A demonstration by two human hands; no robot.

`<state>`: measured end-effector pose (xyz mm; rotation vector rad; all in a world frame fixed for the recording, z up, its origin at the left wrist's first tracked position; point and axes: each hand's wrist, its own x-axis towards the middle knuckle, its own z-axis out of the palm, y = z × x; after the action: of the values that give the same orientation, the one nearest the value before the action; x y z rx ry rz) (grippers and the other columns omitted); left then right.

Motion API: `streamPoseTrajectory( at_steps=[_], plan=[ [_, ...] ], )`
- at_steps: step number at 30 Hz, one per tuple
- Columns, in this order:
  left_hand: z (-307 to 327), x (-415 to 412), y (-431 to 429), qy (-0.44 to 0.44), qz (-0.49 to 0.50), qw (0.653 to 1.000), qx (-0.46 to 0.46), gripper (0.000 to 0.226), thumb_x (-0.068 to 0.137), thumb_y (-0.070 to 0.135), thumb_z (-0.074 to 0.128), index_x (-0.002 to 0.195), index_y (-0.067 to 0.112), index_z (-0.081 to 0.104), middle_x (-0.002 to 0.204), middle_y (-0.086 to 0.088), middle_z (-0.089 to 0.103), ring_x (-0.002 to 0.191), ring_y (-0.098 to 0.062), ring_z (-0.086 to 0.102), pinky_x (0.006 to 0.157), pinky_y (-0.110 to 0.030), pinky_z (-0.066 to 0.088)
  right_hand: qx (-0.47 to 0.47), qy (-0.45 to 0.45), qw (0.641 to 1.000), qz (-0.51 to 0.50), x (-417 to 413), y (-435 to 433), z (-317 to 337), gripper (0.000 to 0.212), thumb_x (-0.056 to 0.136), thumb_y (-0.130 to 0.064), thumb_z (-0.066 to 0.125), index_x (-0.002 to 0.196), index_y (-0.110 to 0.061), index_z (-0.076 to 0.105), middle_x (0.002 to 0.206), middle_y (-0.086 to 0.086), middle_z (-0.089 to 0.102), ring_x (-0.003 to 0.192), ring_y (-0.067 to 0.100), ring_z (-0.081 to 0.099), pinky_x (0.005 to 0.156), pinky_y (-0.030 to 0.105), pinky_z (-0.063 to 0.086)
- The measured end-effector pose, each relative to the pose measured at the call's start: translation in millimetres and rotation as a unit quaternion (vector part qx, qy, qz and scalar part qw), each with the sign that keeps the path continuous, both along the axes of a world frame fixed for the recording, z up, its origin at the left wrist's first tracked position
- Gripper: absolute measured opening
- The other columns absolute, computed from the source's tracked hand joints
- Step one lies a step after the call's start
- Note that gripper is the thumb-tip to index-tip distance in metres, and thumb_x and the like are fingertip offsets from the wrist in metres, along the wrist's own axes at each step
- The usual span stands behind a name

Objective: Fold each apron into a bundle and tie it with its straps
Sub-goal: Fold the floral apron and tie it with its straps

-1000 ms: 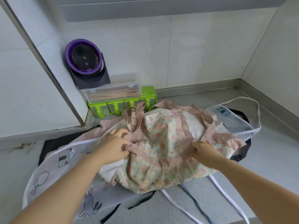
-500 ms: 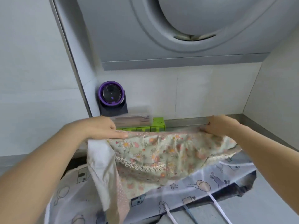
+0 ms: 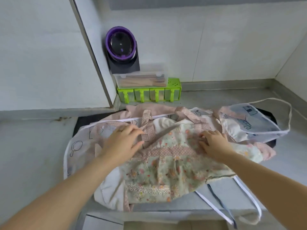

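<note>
While the floral apron [image 3: 166, 173] lies spread and rumpled in the middle of the grey counter [image 3: 33, 146], other cloth crowds it on every side. At nine o'clock from it, a see-through white apron [image 3: 74, 146] with line drawings pokes out from underneath, and at ten o'clock a dark surface [image 3: 86, 119] shows below that.

The left hand [image 3: 123, 144] rests palm down on the upper left of the pile, fingers spread and straight, their tips touching a pink dotted strap [image 3: 147, 125] that runs up toward twelve o'clock.

Against the tiled wall at eleven o'clock stands a purple-rimmed gadget [image 3: 120, 43] on a dark base. Just beside it, a clear lidded box [image 3: 142, 78] sits on top of a green rack [image 3: 149, 95] at twelve o'clock.

The right hand [image 3: 214, 143] lies palm down on the floral cloth at about one o'clock, fingers close together and slightly bent, pressing on the fabric near the pink dotted band.

At two o'clock the see-through apron bunches up again over pink ruffles, and its thin neck loop [image 3: 289, 113] arcs toward three o'clock. At five o'clock white straps [image 3: 249, 201] and a dark one trail out from under the floral apron and hang over the counter's front edge.
</note>
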<state>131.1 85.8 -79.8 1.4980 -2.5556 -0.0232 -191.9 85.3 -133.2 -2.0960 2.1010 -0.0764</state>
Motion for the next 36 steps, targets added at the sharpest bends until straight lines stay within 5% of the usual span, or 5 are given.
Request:
streamPoseTrajectory(
  at_steps=[8, 11, 20, 29, 36],
  plan=[
    [-48.6, -16.4, 37.8, -0.183, -0.096, 0.931, 0.3, 0.106, 0.069, 0.079, 0.058, 0.148, 0.047, -0.006, 0.158, 0.011, -0.018, 0.146, -0.018, -0.015, 0.116, -0.055, -0.003, -0.238, 0.025, 0.943, 0.23, 9.8, 28.5, -1.5, 0.023, 0.084, -0.03, 0.052, 0.085, -0.014, 0.068, 0.085, 0.004, 0.06, 0.075, 0.026, 0.056, 0.07, 0.037, 0.045],
    [-56.0, -19.9, 36.9, -0.21, -0.089, 0.922, 0.313, 0.11, 0.069, 0.074, 0.062, 0.147, 0.047, -0.01, 0.156, 0.007, -0.026, 0.145, -0.021, -0.018, 0.115, -0.061, 0.0, -0.1, 0.088, 0.901, 0.412, 2.5, 50.7, -12.8, 0.046, 0.076, -0.059, 0.048, 0.094, -0.02, 0.065, 0.092, -0.003, 0.061, 0.08, 0.015, 0.058, 0.066, 0.028, 0.053],
    [-46.4, -27.7, 33.8, -0.213, -0.04, 0.903, 0.37, 0.125, 0.064, 0.072, 0.067, 0.146, 0.041, -0.021, 0.154, 0.006, -0.031, 0.146, -0.027, -0.012, 0.113, -0.063, -0.002, 0.022, -0.031, 0.971, 0.236, 14.5, 13.6, 47.9, 0.014, 0.095, -0.028, 0.053, 0.101, -0.017, 0.058, 0.094, -0.002, 0.065, 0.078, 0.013, 0.056, 0.071, 0.024, 0.044],
    [4.4, -40.4, -12.2, -0.043, 0.044, 0.93, 0.363, 0.122, 0.076, 0.039, 0.064, 0.134, 0.03, -0.043, 0.156, -0.005, -0.027, 0.145, -0.031, 0.012, 0.111, -0.037, 0.032, -0.25, -0.068, 0.954, 0.15, 12.1, -39.7, 253.1, 0.016, 0.089, -0.023, 0.062, 0.095, -0.009, 0.067, 0.083, 0.006, 0.063, 0.083, 0.029, 0.058, 0.071, 0.036, 0.046],
    [128.5, -80.6, -67.5, 0.334, 0.133, 0.923, 0.136, 0.063, 0.09, 0.029, 0.061, 0.143, 0.016, 0.031, 0.143, -0.008, 0.035, 0.12, -0.02, 0.046, 0.091, -0.029, 0.042, -0.422, -0.047, 0.905, 0.002, 12.9, -44.0, 334.7, 0.014, 0.087, -0.017, 0.049, 0.077, -0.007, 0.05, 0.076, 0.013, 0.054, 0.074, 0.035, 0.05, 0.061, 0.034, 0.038]
  ],
)
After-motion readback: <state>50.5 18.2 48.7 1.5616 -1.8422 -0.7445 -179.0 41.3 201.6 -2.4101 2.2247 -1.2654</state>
